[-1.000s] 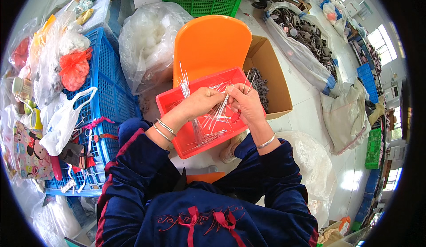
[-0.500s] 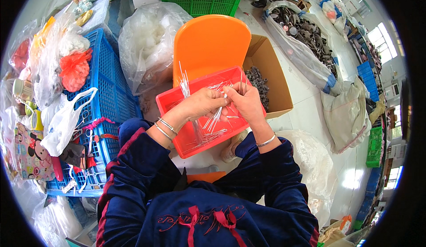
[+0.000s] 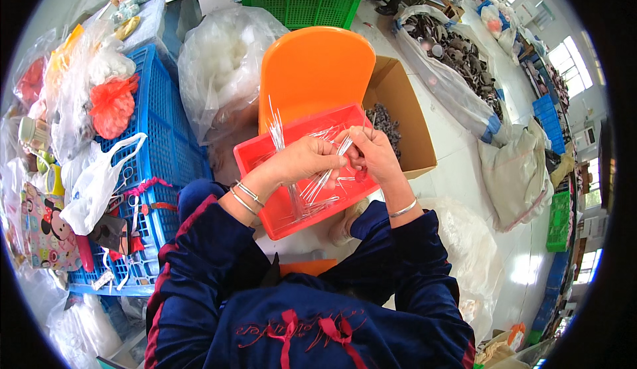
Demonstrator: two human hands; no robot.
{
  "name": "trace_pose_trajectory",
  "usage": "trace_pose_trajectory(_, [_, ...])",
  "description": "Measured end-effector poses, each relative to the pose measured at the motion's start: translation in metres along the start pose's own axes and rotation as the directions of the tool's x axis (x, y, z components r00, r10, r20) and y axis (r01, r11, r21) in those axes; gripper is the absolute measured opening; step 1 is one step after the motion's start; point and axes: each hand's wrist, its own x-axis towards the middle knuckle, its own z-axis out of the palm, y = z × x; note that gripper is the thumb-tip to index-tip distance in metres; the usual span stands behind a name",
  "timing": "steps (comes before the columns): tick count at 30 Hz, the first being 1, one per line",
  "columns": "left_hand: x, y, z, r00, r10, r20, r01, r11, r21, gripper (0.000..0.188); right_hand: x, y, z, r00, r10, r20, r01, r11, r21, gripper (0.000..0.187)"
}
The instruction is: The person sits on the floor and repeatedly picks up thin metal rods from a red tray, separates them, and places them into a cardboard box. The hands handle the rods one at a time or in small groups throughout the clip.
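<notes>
Thin white strands (image 3: pixel 344 145) gathered above a red tray (image 3: pixel 318 218)

We see both hands working close together over the tray. Our left hand (image 3: pixel 306 159) has its grip closed on the strands, pinching them between thumb and fingers. Our right hand (image 3: pixel 375 154) is just beside it, its grip closed near their upper end. The held strands slant down toward the tray's near side, fanning slightly.

In the tray we find loose strands (image 3: pixel 317 208) lying crosswise, while an upright bunch (image 3: pixel 276 133) rises past the rim on the left. The tray overlaps an orange chair (image 3: pixel 316 67); we cannot tell what supports it. We wear silver bangles (image 3: pixel 249 196) on the left wrist and a single bracelet (image 3: pixel 403 208) on the right.

To the chair's right we have an open cardboard box (image 3: pixel 419 127) with dark grey pieces (image 3: pixel 383 121) inside; to its left, a clear plastic bag (image 3: pixel 222 64) of white stuffing and a blue crate (image 3: pixel 159 130).
</notes>
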Motion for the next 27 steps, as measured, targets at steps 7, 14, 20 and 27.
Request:
trace_pose_trajectory(7, [-0.005,0.005,0.005,0.999,0.046,-0.022,-0.044,0.997,0.065,0.023,-0.003,-0.002,-0.004,0.995,0.006,0.099,-0.005,1.000,-0.013,0.033])
trace_pose_trajectory(14, [-0.004,-0.001,0.013,0.991,0.039,-0.125,-0.043,0.999,-0.027,0.022,-0.003,0.000,0.005,0.998,-0.061,0.010,0.061,0.998,-0.003,0.028])
trace_pose_trajectory(20, [0.000,-0.003,0.012,0.969,0.148,-0.199,-0.152,0.988,-0.003,0.025,0.001,0.009,-0.004,0.993,-0.115,-0.034,0.117,0.992,0.053,0.025])
trace_pose_trajectory(27, [0.002,-0.007,0.014,0.937,0.247,-0.247,-0.219,0.966,0.137,0.029,-0.002,0.006,-0.005,0.983,-0.181,-0.014,0.182,0.983,0.028,0.022])
